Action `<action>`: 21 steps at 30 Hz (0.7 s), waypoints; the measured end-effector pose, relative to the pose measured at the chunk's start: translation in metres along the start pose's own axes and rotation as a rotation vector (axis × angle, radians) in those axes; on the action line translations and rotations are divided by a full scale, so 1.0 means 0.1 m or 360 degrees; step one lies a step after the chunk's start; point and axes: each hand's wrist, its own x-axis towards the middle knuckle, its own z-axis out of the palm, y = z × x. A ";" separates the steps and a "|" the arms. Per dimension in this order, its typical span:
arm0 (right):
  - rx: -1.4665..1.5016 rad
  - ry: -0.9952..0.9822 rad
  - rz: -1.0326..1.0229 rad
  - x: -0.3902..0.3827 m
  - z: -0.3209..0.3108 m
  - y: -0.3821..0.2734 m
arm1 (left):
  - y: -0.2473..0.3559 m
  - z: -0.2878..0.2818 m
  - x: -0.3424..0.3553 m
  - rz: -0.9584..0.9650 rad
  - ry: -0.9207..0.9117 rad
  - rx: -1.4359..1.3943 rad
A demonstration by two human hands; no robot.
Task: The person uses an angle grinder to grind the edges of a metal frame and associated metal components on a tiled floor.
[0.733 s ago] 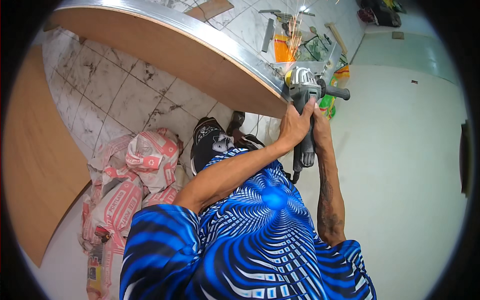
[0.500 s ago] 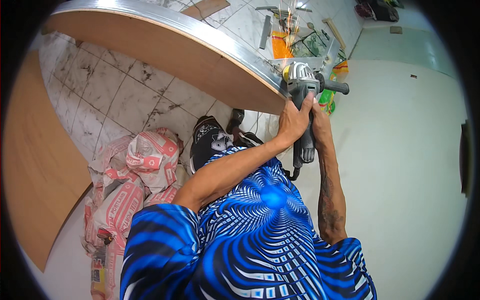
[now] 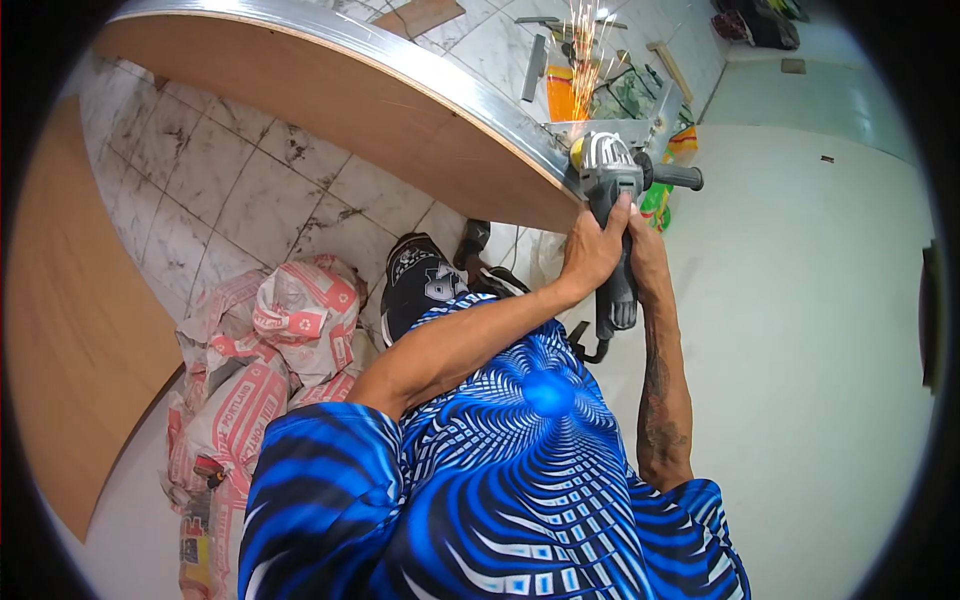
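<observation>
- Red-and-white cement sacks (image 3: 262,372): piled on tiled floor (image 3: 250,190), left of and below angle grinder (image 3: 612,215); crumpled, red lettering on white.
- Left hand (image 3: 592,250): grip closed around grinder body.
- Right hand (image 3: 645,255): grip closed on same body, just beside left hand.
- Grinder head: against metal-edged rim of curved wooden table (image 3: 370,95).
- Sparks (image 3: 585,60): above grinder, brighter and taller than 0.5 s earlier; grinder position unchanged.

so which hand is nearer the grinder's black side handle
Right. The right hand grips the grinder body on the side handle's side; the left hand wraps the far side.
</observation>
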 end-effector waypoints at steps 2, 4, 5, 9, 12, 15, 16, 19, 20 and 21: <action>-0.0063 -0.0059 -0.0005 -0.04 -0.01 -0.05 | -0.03 -0.03 -0.07 -0.0179 -0.0098 0.0128; -0.0054 0.0009 -0.0104 0.02 0.00 0.02 | -0.04 -0.01 -0.03 -0.0061 -0.0058 0.0009; -0.0047 0.0047 -0.0149 0.03 0.00 0.06 | -0.03 0.00 -0.03 -0.0026 -0.0058 -0.0020; -0.0043 -0.0011 -0.0041 0.02 -0.07 0.05 | -0.16 0.03 -0.02 -0.0084 -0.0071 0.0107; 0.0015 0.0026 -0.0026 0.00 -0.05 0.12 | -0.05 0.00 -0.08 -0.0048 -0.0078 0.0060; -0.0017 -0.0045 -0.0025 0.01 -0.08 0.13 | -0.09 0.01 -0.10 0.0018 -0.0016 0.0084; 0.0046 -0.0030 -0.0015 0.01 -0.02 0.10 | -0.05 -0.01 -0.08 0.0030 -0.0015 0.0074; 0.0049 -0.0034 0.0006 -0.03 0.00 0.03 | -0.06 0.00 -0.07 0.0045 0.0031 0.0110; 0.0017 -0.0043 0.0012 -0.04 0.00 0.02 | -0.07 0.01 -0.08 0.0047 0.0054 0.0130; 0.0060 -0.0043 -0.0008 -0.04 0.01 0.03 | -0.09 0.00 -0.07 -0.0012 0.0016 0.0130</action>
